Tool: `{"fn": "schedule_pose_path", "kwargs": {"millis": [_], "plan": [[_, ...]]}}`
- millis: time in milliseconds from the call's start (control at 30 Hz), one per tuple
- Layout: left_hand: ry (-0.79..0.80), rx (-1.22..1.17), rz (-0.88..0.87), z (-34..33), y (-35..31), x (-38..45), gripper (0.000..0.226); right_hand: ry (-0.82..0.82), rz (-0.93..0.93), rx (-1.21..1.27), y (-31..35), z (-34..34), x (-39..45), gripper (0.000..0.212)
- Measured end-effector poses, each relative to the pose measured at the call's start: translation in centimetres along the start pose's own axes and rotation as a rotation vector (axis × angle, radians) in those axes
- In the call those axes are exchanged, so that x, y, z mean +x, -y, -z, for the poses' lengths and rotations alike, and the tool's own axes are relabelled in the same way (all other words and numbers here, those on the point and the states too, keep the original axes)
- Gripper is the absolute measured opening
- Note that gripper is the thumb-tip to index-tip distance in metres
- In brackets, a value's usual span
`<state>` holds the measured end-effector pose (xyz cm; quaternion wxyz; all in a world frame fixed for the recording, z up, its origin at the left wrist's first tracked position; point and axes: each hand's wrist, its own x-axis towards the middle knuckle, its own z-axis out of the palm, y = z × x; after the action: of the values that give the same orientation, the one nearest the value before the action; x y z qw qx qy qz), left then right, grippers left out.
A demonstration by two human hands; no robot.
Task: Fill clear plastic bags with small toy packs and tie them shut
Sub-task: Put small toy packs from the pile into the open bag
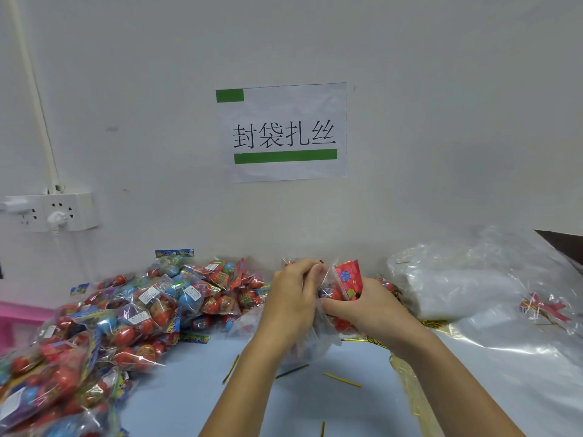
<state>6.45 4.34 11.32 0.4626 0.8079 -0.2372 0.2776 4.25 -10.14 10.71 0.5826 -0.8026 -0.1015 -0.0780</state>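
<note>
both hands meet above the far middle of the pale blue desk (pixel 315 405), working on one clear plastic bag (pixel 318 339) that bulges down between the wrists and rests on the desk. the left hand (pixel 293 298) has its fingers (pixel 310 268) curled over and pinching the gathered top of the bag, knuckles turned up. the right hand (pixel 362 307) grips the bag from the side, its fingers wrapped round the plastic just below a toy pack (pixel 347 279) with a red flowered header card that sticks up at the bag's mouth, between the two hands. more red shapes show through the plastic under the right palm, too crumpled to make out. to the left a big heap of filled toy packs (pixel 126 313), red and blue eggs in clear wrappers, spreads from the wall down to the near left corner. several gold twist ties (pixel 342 380) lie loose on the desk in front of the arms, well apart from one another, and a denser bunch of them lies just beside the right wrist. on the right sits a stack of empty clear bags (pixel 457 288) in crinkled plastic, with more sheeting spread toward the near edge. on the wall above hangs a white paper sign (pixel 285 132) with green bars and black characters, and a white power strip (pixel 50 211) with a plug in it is fixed at the left.
</note>
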Motion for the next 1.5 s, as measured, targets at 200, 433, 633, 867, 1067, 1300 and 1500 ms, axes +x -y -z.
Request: {"fn": "schedule_pose_path", "kwargs": {"millis": [200,433,633,867,1067,1300,1500], "plan": [[-0.081,-0.039,0.047,-0.1,0.0,0.0,0.026,0.045,-0.091,-0.123,-0.2,0.5,0.1,0.024],[-0.054,-0.12,0.037,-0.2,-0.4,-0.2,0.021,-0.095,-0.134,0.088,-0.5,0.6,0.2,0.025],[0.06,-0.002,0.014,0.3,-0.1,-0.2,0.02,-0.144,-0.167,0.274,-0.5,0.4,0.4,0.035],[0.063,0.089,-0.104,-0.5,-0.3,-0.2,0.023,-0.085,-0.217,0.351,-0.4,-0.4,0.3,0.033],[0.121,0.028,-0.196,-1.4,-1.3,-0.6,0.027,-0.036,-0.278,0.252,-0.9,-0.6,0.4,0.018],[0.052,-0.048,-0.023,-0.2,-1.5,-0.5,0.04,-0.04,-0.328,0.359,-1.2,0.2,0.5,0.023],[0.273,0.134,0.028,1.4,-0.2,-0.2,0.03,0.049,-0.318,0.47,-0.5,0.0,0.2,0.032]]}}
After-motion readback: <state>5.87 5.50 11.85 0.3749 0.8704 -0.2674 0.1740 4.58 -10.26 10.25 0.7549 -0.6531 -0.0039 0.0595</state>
